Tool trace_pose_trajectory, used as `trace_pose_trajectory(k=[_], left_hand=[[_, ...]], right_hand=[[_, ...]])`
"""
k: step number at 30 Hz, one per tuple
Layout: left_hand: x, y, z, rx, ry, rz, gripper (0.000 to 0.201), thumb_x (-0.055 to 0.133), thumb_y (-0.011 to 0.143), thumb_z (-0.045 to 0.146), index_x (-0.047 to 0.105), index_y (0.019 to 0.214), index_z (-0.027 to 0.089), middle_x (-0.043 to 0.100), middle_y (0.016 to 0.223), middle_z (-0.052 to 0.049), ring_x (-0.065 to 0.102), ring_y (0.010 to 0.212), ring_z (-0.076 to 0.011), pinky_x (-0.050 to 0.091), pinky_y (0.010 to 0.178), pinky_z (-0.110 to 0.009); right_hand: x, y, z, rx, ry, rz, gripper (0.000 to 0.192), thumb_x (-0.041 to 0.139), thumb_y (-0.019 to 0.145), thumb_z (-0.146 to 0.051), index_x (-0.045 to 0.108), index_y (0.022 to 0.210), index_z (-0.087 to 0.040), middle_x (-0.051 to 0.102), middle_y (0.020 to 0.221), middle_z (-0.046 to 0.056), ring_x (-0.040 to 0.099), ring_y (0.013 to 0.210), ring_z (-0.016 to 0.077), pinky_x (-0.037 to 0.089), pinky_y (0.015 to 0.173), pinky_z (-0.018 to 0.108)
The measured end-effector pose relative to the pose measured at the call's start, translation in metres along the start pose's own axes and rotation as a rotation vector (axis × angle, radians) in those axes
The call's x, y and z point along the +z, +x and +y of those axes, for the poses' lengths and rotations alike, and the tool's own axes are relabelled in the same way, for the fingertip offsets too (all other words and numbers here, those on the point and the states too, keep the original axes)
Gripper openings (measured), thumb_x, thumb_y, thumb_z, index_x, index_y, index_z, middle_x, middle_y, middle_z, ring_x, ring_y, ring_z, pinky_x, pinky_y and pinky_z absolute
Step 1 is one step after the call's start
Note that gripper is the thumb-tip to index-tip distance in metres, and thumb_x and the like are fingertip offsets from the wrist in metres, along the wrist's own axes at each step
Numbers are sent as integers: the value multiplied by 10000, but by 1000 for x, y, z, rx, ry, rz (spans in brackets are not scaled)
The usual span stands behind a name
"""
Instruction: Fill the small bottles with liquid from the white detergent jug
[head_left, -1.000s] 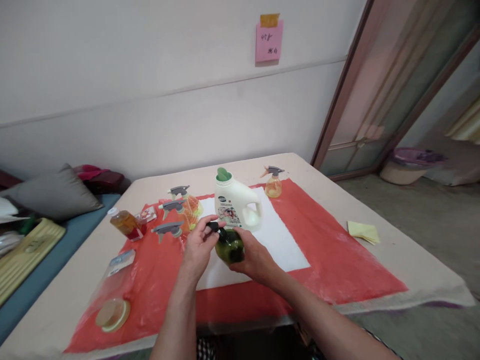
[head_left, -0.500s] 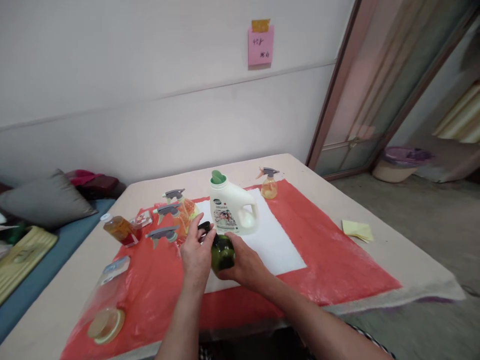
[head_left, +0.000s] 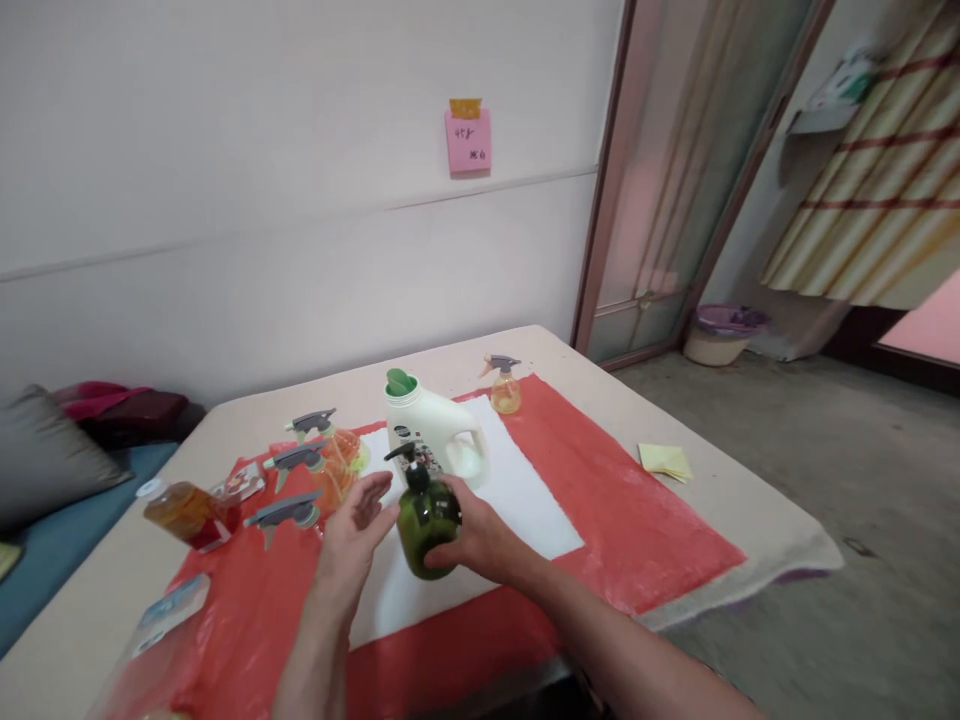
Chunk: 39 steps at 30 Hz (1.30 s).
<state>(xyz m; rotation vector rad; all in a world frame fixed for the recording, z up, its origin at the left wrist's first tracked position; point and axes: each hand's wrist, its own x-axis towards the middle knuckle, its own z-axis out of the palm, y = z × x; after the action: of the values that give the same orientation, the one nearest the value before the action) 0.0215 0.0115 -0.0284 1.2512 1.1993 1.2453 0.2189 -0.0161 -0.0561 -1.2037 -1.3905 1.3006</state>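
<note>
1. Dark green plastic, the pump bottle (head_left: pixel 424 525) stands upright on the white sheet (head_left: pixel 517 490) near the front of the table (head_left: pixel 750 510), its black pump head (head_left: pixel 409 462) on top with the spout pointing toward 9 o'clock.

2. The right hand (head_left: pixel 469 535) grasps the bottle's body from its 3 o'clock side, fingers wrapped around the lower half. The grip looks one-sided; whether the thumb closes round the back cannot be told.

3. The left hand (head_left: pixel 352 525) is released, palm open and fingers spread, just beside the bottle at its 9 o'clock. It holds nothing, and contact with the bottle is not evident.

4. Risk: the bottle is top-heavy under the pump. A one-handed side grip may let it tip toward 9 o'clock, where only the open hand stands.

5. Risk: whether the pump head is fully seated cannot be told. If loose, tilting may let liquid out onto the white sheet and the red plastic cover (head_left: pixel 645 520).

6. Risk: the white detergent jug (head_left: pixel 435 440) stands close behind the bottle at 12 o'clock, and three grey-trigger spray bottles (head_left: pixel 319 470) crowd the 10 o'clock side. A wide sweep of the left hand may knock them over.

7. A small spray bottle (head_left: pixel 505 385) stands well apart at 1 o'clock and is not judged exposed.
</note>
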Motion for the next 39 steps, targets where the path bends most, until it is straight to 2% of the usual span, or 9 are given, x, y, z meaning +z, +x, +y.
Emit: trace_pose_trajectory(k=[4,8,12,14,19,25,29,35,39], left_hand=[[0,-2,4,-68,-166,-125,569,937,628,362,752,1139,197,747,1231,-142,669,1225,-304,496,1087,-427],[1,0,7,-36,-56,-43,564,965,549,372,792,1057,197,764,969,-70,713,918,-223,578,853,-320],[3,3,9,35,197,44,559,966,490,410,824,997,225,662,766,7,567,632,-135,490,580,-237],[2,2,8,22,196,-5,556,964,502,419,829,1004,222,700,840,-26,615,703,-165,521,628,-253],[-5,-3,6,-65,-67,-178,537,935,616,389,812,1114,229,752,1201,-119,672,1164,-286,545,975,-345],[-7,-1,4,24,102,-114,366,893,686,438,835,972,216,794,984,-89,713,941,-254,572,833,-327],[-2,-1,6,75,50,36,354,917,645,396,823,922,197,792,928,-71,709,846,-220,576,796,-324],[-3,5,15,323,-340,492,253,881,677,265,701,833,178,741,871,1,694,812,-137,574,804,-281],[-10,7,23,483,-320,799,218,803,766,242,676,933,184,723,925,0,698,864,-153,593,802,-312]], right_hand=[[1,-7,-5,-67,-76,-156,916,938,524,-255,533,1345,-282,693,1226,20,648,1114,280,503,953,425],[4,-10,-1,-79,-236,-141,923,931,523,-276,536,1357,-290,682,1230,36,646,1082,284,503,914,411],[6,-11,6,-122,-372,-109,946,917,540,-278,521,1399,-287,642,1306,87,628,1117,317,490,932,437],[6,-11,6,-129,-367,-109,957,916,551,-270,510,1417,-289,639,1324,95,623,1148,324,485,953,444],[3,-9,-2,-75,-345,-107,995,931,549,-245,493,1442,-267,614,1397,116,617,1199,339,477,1004,469],[6,-10,-2,-121,-391,-121,991,925,574,-253,480,1458,-228,602,1409,146,599,1251,355,467,1043,484],[8,-10,1,-105,-470,-107,1006,926,580,-265,462,1473,-243,595,1417,140,590,1258,354,474,1038,476],[8,-3,15,-83,-643,-24,962,876,610,-211,459,1476,-204,615,1374,153,598,1216,344,471,1023,466],[13,10,29,-41,-648,42,930,903,585,-268,511,1419,-140,658,1295,190,594,1187,405,451,1018,561]])
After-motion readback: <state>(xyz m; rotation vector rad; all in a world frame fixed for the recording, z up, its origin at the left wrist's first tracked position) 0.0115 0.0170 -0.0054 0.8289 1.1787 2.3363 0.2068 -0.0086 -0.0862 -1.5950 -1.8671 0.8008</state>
